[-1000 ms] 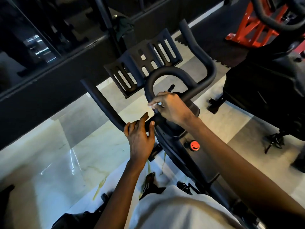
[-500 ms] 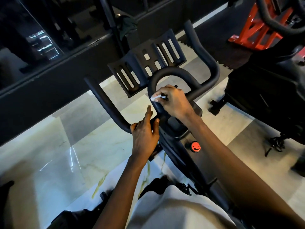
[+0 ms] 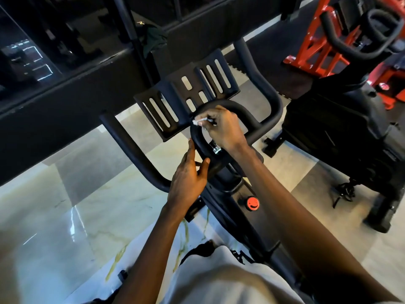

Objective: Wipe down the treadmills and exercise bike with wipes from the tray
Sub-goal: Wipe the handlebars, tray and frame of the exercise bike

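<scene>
A black exercise bike stands in front of me, with curved black handlebars (image 3: pixel 131 148) and a slotted black console tray (image 3: pixel 186 95). My right hand (image 3: pixel 225 128) pinches a small white wipe (image 3: pixel 198 121) and presses it against the upper left of the handlebars' inner loop (image 3: pixel 241 107). My left hand (image 3: pixel 189 178) rests on the bar at the foot of that loop, fingers straight, index finger pointing up along the loop. A red knob (image 3: pixel 253 203) sits on the frame below. The tray of wipes is not in view.
A second black exercise bike (image 3: pixel 341 132) stands close on the right, with red gym equipment (image 3: pixel 315 51) behind it. A dark wall with glass (image 3: pixel 43 69) runs across the back. The floor (image 3: pixel 65 216) is glossy marble tile.
My right hand has slid the wipe up the left side of the inner loop toward its top. My left hand has crept up the bar, its fingers straightening.
</scene>
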Available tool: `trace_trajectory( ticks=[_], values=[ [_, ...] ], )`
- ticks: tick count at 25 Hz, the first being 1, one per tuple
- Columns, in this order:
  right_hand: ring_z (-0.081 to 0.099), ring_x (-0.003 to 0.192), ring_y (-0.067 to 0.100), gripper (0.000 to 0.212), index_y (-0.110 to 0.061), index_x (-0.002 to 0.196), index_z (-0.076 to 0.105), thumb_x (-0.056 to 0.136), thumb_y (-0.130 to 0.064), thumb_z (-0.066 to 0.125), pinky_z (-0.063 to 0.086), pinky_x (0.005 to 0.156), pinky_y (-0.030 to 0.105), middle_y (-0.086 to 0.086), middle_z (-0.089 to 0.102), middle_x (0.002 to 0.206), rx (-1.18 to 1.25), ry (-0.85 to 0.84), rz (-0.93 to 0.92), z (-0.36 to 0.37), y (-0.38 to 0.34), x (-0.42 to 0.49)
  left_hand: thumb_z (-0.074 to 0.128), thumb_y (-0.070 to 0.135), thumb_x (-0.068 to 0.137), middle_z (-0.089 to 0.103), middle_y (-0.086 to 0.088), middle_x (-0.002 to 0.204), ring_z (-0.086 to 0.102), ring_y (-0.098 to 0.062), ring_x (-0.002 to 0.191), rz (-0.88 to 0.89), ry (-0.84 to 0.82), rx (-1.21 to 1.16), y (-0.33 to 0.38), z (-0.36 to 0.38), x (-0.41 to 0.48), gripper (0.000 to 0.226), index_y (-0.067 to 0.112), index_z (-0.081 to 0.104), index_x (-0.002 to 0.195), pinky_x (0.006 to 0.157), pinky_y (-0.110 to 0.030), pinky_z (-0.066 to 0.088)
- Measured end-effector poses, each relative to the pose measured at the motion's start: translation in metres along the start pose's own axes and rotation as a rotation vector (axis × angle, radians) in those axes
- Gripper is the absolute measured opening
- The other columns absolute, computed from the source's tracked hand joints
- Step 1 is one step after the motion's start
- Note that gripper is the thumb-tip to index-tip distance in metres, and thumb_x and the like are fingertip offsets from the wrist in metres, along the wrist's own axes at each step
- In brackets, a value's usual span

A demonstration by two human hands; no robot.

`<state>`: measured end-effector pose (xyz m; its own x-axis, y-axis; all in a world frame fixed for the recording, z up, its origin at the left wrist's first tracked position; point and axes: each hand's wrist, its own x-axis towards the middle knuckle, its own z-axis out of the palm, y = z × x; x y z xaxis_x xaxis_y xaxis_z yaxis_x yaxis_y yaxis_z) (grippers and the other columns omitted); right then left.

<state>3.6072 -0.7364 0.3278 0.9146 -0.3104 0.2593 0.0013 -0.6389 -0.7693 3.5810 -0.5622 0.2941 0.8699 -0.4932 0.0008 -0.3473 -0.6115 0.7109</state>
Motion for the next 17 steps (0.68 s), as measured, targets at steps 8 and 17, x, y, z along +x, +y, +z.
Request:
trace_trajectory(
  ticks=[8, 17],
  values=[
    [0.061, 0.104, -0.003, 0.018, -0.025, 0.108, 0.076, 0.092, -0.018, 0.072, 0.046, 0.09, 0.01, -0.014, 0.071, 0.11, 0.001, 0.044, -0.024, 0.006, -0.006, -0.008, 0.059, 0.033, 0.101, 0.043, -0.001, 0.153, 0.06, -0.003, 0.107, 0.042, 0.022, -0.15, -0.002, -0.003, 0.008, 0.077, 0.032, 0.012, 0.161, 0.092, -0.043, 0.057],
    [0.061, 0.1, 0.003, 0.018, -0.022, 0.112, 0.075, 0.095, -0.018, 0.068, 0.05, 0.087, 0.016, -0.006, 0.069, 0.11, -0.045, 0.331, 0.11, 0.024, -0.004, 0.011, 0.055, 0.033, 0.103, -0.004, 0.011, 0.168, -0.002, 0.009, 0.145, 0.125, 0.048, -0.086, -0.006, 0.004, 0.015, 0.079, 0.021, 0.005, 0.162, 0.116, -0.016, 0.017]
  ],
)
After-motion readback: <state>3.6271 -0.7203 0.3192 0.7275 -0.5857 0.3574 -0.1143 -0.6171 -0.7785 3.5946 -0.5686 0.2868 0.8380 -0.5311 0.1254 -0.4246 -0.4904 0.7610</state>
